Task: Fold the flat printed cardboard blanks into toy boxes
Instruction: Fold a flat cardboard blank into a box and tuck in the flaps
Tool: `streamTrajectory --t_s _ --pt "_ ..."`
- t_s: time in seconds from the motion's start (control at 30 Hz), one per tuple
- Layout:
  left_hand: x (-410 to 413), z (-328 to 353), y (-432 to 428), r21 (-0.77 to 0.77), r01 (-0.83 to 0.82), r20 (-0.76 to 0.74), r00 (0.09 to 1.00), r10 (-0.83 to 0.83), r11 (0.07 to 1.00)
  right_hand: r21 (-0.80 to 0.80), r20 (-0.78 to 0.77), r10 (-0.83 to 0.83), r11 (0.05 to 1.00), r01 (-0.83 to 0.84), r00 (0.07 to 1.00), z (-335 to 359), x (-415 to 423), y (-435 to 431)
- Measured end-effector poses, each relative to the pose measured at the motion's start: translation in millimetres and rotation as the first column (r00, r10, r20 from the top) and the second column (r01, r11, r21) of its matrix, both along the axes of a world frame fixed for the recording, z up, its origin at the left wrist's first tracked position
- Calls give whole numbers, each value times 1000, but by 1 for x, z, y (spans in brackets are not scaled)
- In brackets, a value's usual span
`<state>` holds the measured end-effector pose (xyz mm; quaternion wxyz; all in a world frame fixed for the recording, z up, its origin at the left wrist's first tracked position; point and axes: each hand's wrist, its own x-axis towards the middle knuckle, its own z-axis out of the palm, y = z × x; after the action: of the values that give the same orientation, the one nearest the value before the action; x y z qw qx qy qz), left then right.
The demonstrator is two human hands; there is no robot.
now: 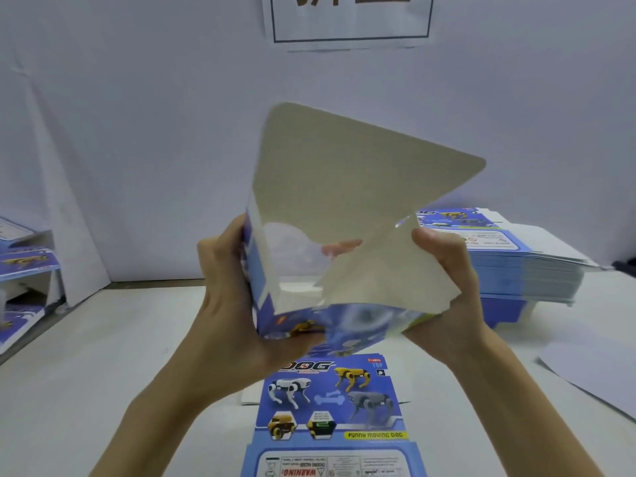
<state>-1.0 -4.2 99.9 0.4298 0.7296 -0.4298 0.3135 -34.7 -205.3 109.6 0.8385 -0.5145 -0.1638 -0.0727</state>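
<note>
Head view: a half-opened cardboard blank (344, 201) is held at frame centre above the table (103, 356), gripped at 9 o'clock by the left hand (234, 294) and pinched at 3 o'clock by the right hand (444, 287). The board is judged light, thin and easily creased, best held beside its scored folds. A flat blank (330, 407) lies at 6 o'clock.

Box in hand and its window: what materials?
Box: looks like thin paperboard, matte grey-beige inside, printed blue outside, bending at its creases. Window: probably clear plastic film; a fingertip and the wall show through it, with faint glare.
</note>
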Motion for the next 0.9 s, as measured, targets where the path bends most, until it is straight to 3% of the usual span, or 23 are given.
streamTrajectory --t_s 0.13,0.27,0.37,0.43,0.5,0.53,0.57,0.6,0.63,0.67,0.77,0.87,0.9 --pt "0 -9 0 42 54 -56 997 -51 998 -21 69 -18 1000 20 997 4 -2 1" --pt "-6 -9 -2 -132 218 -273 930 -247 967 -28 99 97 995 -95 990 7 -4 -6" --pt "-4 -8 2 -125 169 -277 940 -198 978 -87 50 135 988 -130 990 8 -5 -6" --pt "-4 -6 3 -54 89 -191 977 -97 995 -87 -18 22 996 -23 1000 7 -4 -8" --pt "-6 -4 1 -8 -50 -68 996 49 999 -291 -46 -235 933 212 971 8 -4 -12" --pt "-7 -2 1 5 -114 -6 994 114 994 -532 49 -390 769 355 919 7 -3 -12" --pt "-7 -1 0 16 -181 62 982 180 983 -759 203 -480 473 447 853 9 -3 -10" --pt "-9 -1 -1 28 -241 121 964 236 970 -859 363 -500 147 490 787 8 -2 -7" --pt "-10 -1 -3 36 -285 164 947 276 958 -852 497 -475 -110 511 726 8 -2 -3" --pt "-12 -1 -5 40 -308 189 937 295 951 -813 575 -448 -221 539 684 6 -2 -1" --pt "-14 0 -6 26 -327 197 928 316 945 -828 555 -437 -215 517 708 6 -3 1" --pt "-10 4 2 27 -298 173 942 289 954 -860 399 -388 156 486 831 9 -12 -2" --pt "-9 4 3 29 -290 175 944 281 957 -869 394 -367 150 472 842 10 -13 -2"
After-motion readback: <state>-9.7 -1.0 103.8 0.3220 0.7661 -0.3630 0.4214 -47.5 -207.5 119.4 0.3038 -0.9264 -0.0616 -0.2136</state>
